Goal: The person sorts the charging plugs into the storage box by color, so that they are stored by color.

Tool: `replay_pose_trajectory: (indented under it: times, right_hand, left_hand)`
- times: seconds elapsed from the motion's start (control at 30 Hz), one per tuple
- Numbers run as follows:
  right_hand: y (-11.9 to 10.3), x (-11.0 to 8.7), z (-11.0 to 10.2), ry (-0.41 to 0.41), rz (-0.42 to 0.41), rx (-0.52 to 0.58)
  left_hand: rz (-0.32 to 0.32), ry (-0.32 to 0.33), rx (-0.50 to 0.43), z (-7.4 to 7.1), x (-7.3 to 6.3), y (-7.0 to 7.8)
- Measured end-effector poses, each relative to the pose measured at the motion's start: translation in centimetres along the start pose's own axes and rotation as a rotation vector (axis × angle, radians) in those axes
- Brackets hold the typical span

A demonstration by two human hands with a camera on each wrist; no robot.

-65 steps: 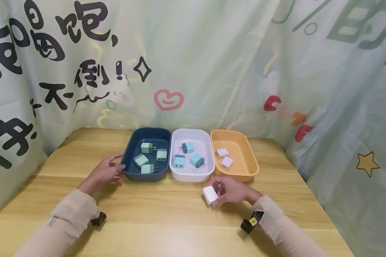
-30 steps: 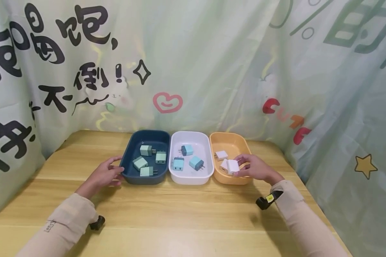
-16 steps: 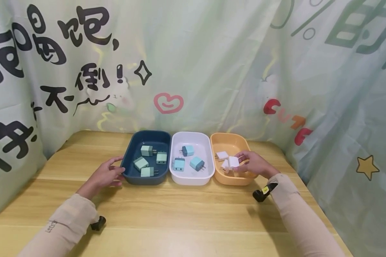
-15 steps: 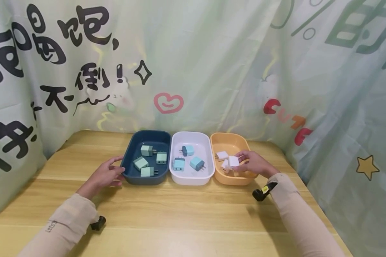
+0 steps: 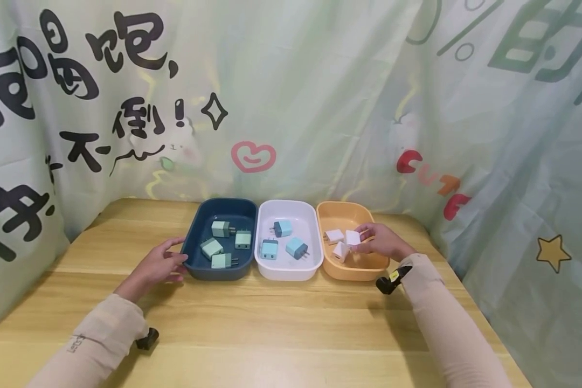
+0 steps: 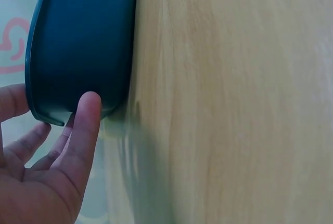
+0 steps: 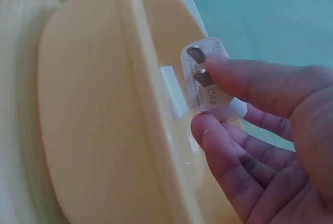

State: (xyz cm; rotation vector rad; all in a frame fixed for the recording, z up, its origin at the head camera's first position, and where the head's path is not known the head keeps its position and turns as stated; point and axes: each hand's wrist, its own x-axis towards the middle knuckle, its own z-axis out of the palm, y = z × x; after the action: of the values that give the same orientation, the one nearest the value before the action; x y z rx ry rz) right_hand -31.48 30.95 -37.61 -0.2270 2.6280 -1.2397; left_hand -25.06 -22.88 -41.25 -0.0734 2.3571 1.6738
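My right hand [image 5: 379, 240] pinches a white plug charger [image 5: 352, 238] between thumb and fingers over the orange tray [image 5: 378, 262]. In the right wrist view the charger's [image 7: 208, 91] two metal prongs face the camera, beside the thumb. Two more white chargers lie in that tray, one [image 5: 334, 236] farther back and one [image 5: 340, 251] nearer the front. At the left, my left hand [image 5: 157, 265] has its fingers spread against the outer left side of the dark blue tray [image 5: 225, 274]. Its fingertips meet the tray's corner in the left wrist view, palm side showing [image 6: 47, 182].
Between the two outer trays stands a white tray [image 5: 291, 273] with three light-blue chargers. Several pale green chargers, among them one [image 5: 221, 261] near the front, lie in the dark blue tray. A printed curtain [image 5: 310, 97] hangs behind the wooden table [image 5: 271, 334].
From in front of the white tray, my right hand has carried the white charger right and back over the orange tray, then slightly farther back. My left hand has stayed beside the blue tray.
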Motion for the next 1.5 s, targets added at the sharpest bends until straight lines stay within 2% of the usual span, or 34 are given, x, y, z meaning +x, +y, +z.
replay_pose_trajectory:
  times: [0.23, 0.47, 0.83, 1.13, 1.33, 1.5]
  right_hand:
    - [0.5, 0.8, -0.1, 0.011, 0.022, 0.079]
    - [0.8, 1.3, -0.3, 0.040, 0.008, 0.048]
    - [0.3, 2.0, -0.4, 0.066, 0.066, 0.073]
    - [0.2, 1.9, -0.6, 0.103, 0.070, 0.058]
    - [0.0, 1.6, -0.7, 0.092, 0.060, 0.079]
    - [0.0, 1.1, -0.9, 0.051, 0.028, 0.097]
  left_hand:
    - [-0.011, 0.009, 0.009, 0.1, -0.1, -0.1]
    - [-0.025, 0.010, 0.012, 0.1, -0.1, -0.1]
    - [-0.009, 0.003, -0.002, 0.1, -0.1, -0.1]
    - [-0.013, 0.002, 0.012, 0.0, 0.0, 0.0]
    - [-0.018, 0.005, 0.013, 0.1, -0.1, -0.1]
    - [-0.018, 0.007, 0.025, 0.1, -0.2, 0.1]
